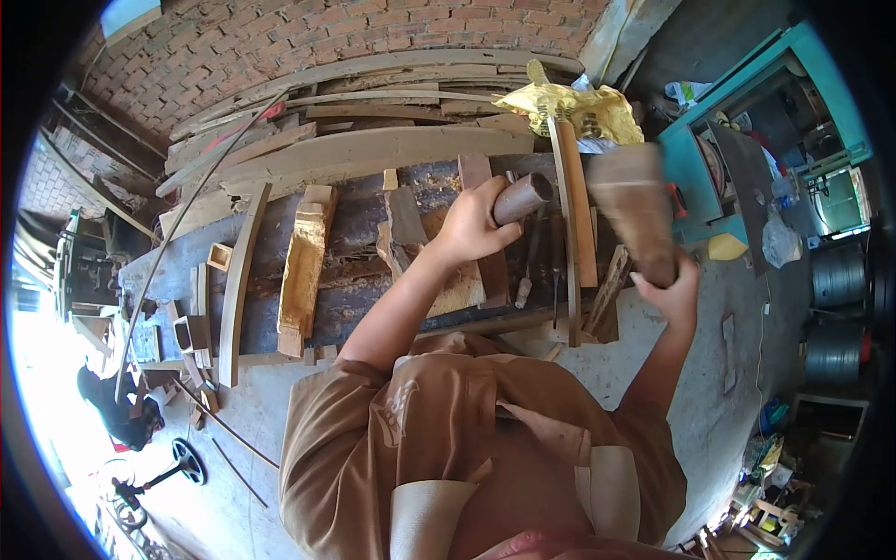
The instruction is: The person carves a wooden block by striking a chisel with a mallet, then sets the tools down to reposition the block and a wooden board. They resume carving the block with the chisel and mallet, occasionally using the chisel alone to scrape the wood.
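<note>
My left hand (pixel 478 224) is wrapped round a thick, brown, round tool handle (pixel 525 198), its flat end facing up to the right. The hand hides the other end of this tool. It is over the workbench (pixel 355 271), above a block of light wood (pixel 459 295). In my right hand (pixel 674 291), off the bench's right end, is a wooden mallet (pixel 630 191). The mallet head is raised and smeared by motion, apart from the tool handle. Narrow hand tools (pixel 526 280) lie on the bench between my hands.
A long wooden strip (pixel 566 233) crosses the bench near its right end. A hollowed timber piece (pixel 302 271) and a curved board (pixel 245 285) lie at left. Planks (pixel 373 145) are stacked along the brick wall, with a yellow sack (pixel 574 107) behind. A teal cabinet (pixel 695 168) stands right.
</note>
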